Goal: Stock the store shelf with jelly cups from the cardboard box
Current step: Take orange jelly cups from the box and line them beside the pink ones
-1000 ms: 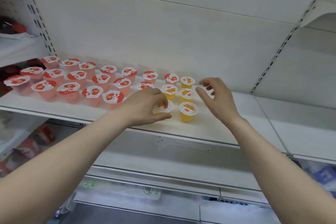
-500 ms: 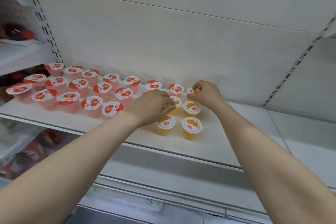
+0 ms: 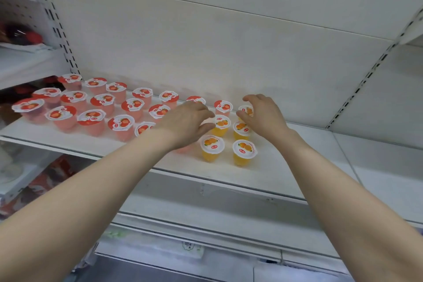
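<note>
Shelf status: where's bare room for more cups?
Free: the shelf right of the orange cups, and a thin front strip before the red cups. Crowded: the left half, and the middle where the left hand and right hand reach among cups.

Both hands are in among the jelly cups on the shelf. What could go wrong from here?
1. The left hand reaches over the red-lidded jelly cups; its wrist could tip one close beneath it.
2. The right hand curls round the rear orange jelly cup; pulling back, its forearm might knock the front orange jelly cup toward the shelf edge.
</note>
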Motion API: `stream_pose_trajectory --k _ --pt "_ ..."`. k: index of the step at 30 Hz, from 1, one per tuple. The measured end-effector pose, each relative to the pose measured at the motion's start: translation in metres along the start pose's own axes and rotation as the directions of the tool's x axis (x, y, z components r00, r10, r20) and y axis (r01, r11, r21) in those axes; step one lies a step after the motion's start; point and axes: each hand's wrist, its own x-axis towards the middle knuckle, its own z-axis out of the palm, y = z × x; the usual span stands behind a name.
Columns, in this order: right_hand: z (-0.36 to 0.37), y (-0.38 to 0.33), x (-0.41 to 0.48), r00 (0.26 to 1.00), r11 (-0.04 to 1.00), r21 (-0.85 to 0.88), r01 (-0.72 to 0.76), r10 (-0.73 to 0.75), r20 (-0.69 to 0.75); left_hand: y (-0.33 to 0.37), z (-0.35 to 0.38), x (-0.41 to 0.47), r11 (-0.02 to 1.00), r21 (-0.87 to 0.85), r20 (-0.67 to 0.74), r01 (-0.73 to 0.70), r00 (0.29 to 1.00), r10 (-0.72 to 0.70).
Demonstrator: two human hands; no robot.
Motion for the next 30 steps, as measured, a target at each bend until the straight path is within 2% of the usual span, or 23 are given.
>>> stream_pose_trajectory --k 4,8,17,22,25,30 --pt "-0.011 -0.031 -0.023 0.99 0.987 -0.108 0.121 -0.128 -0.057 -0.022 -0.017 -0.027 0.999 0.031 -0.059 0.006 0.998 -0.004" --pt "-0.016 -0.086 -0.046 0.977 0.969 -0.148 0.199 -0.207 -0.043 -0.057 -0.038 -0.078 0.997 0.078 -0.143 0.018 0.99 -0.006" --pt "0.028 -0.277 -0.115 0.89 0.901 -0.132 0.413 -0.431 -0.152 -0.183 -0.075 -0.262 0.986 0.146 -0.198 0.086 0.979 -0.056" --pt "0.1 -0.382 -0.161 0.835 0.846 -0.034 0.533 -0.532 -0.139 -0.255 -0.077 -0.398 0.962 0.093 -0.174 0.257 0.955 -0.238" --pt "0.154 -0.441 -0.191 0.81 0.808 0.052 0.586 -0.583 -0.065 -0.291 -0.062 -0.485 0.925 0.072 -0.183 0.373 0.917 -0.355" --pt "0.242 -0.521 -0.236 0.697 0.693 0.207 0.691 -0.714 0.064 -0.329 -0.012 -0.61 0.801 0.055 -0.08 0.596 0.803 -0.591"
